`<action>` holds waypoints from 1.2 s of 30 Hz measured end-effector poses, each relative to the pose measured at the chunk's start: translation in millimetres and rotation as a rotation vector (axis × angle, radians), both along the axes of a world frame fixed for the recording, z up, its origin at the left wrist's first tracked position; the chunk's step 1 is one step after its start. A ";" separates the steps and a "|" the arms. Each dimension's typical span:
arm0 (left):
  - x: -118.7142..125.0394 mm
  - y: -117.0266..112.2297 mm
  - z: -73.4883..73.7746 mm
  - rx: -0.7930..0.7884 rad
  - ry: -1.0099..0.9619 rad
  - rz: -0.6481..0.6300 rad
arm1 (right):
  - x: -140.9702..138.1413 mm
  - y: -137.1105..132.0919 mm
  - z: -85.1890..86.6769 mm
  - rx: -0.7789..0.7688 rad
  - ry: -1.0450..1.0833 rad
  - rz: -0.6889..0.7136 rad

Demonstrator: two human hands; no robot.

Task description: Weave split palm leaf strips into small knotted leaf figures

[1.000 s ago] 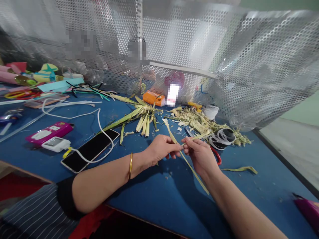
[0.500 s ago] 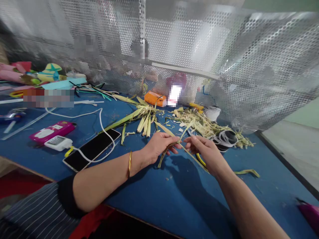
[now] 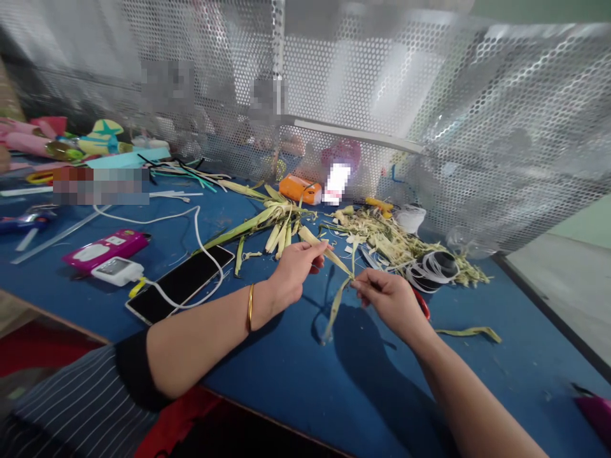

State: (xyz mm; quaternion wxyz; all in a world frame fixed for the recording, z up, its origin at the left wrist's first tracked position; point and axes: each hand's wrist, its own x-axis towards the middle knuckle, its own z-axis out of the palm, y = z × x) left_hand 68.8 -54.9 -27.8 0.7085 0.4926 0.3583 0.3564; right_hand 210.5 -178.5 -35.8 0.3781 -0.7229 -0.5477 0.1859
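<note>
My left hand (image 3: pixel 294 267) pinches a pale dried leaf strip (image 3: pixel 340 262) between thumb and fingers. At the other end, my right hand (image 3: pixel 389 298) grips the strip with its fingertips where several strips cross, seemingly in a knot. From that crossing a narrow end (image 3: pixel 335 308) hangs down, and another piece points up. Behind the hands lie a bundle of green-yellow leaves (image 3: pixel 260 221) and a heap of leaf scraps (image 3: pixel 382 235). A red handle (image 3: pixel 422 305) shows partly behind my right hand, near a metal blade. A loose leaf strip (image 3: pixel 472 331) lies right of my wrist.
A black spool with white cord (image 3: pixel 433 270) stands beyond my right hand. On the left are a dark phone (image 3: pixel 181 286), a white device (image 3: pixel 117 270) with a cable, and a magenta device (image 3: pixel 107 250). An orange packet (image 3: pixel 300 189) rests before the perforated screen (image 3: pixel 353 83).
My left hand has moved up and left along the strip, away from the crossing. My right hand has come to the crossing, and the narrow end now dangles freely below it.
</note>
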 end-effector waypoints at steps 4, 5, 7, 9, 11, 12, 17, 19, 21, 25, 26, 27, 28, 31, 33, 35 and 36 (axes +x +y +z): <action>0.1 12.8 -2.4 0.003 0.039 0.099 | 0.4 -2.5 5.8 0.031 -0.182 -0.063; -0.2 16.8 -3.1 0.039 0.071 0.154 | 0.0 -2.8 6.8 0.053 -0.236 -0.077; -2.1 24.2 -2.6 0.223 0.138 0.288 | -0.6 -3.0 7.9 0.097 -0.334 -0.085; -5.3 28.4 1.0 0.559 0.200 0.354 | -0.8 -3.0 7.8 0.139 -0.408 -0.065; -8.7 26.9 6.0 0.897 0.279 0.214 | -1.2 -3.2 6.9 0.167 -0.462 -0.025; -9.8 23.9 8.1 0.992 0.322 0.075 | -1.6 -3.4 6.2 0.174 -0.485 -0.005; -7.4 3.0 6.0 0.838 0.381 -0.445 | -5.7 -3.4 2.7 0.202 -0.598 0.031; -5.0 -1.1 1.2 0.623 0.312 -0.530 | -7.4 -2.8 1.4 0.207 -0.626 0.035; -3.7 -1.9 -3.2 0.392 0.250 -0.590 | -8.1 -2.2 0.4 0.201 -0.636 0.043; -3.6 1.3 -7.1 0.095 0.209 -0.597 | -5.8 -2.3 0.7 0.192 -0.640 0.075; -3.7 2.3 -6.9 0.047 0.203 -0.574 | -4.8 -2.5 1.1 0.204 -0.644 0.068; -3.8 3.1 -6.2 0.001 0.197 -0.558 | -3.8 -2.8 1.6 0.219 -0.650 0.055; -3.8 3.7 -5.3 -0.043 0.187 -0.555 | -3.0 -2.9 1.9 0.234 -0.656 0.039; -3.9 3.9 -2.5 -0.145 0.148 -0.593 | -1.8 -2.8 2.1 0.257 -0.678 0.013; -3.7 2.9 -2.0 -0.156 0.133 -0.598 | -2.0 -2.6 2.1 0.261 -0.720 0.013; -3.1 1.9 -2.7 -0.149 0.118 -0.559 | -2.2 -2.9 3.4 0.301 -0.773 -0.029; -2.7 1.7 -3.1 -0.148 0.108 -0.529 | -2.3 -3.5 4.8 0.341 -0.793 -0.061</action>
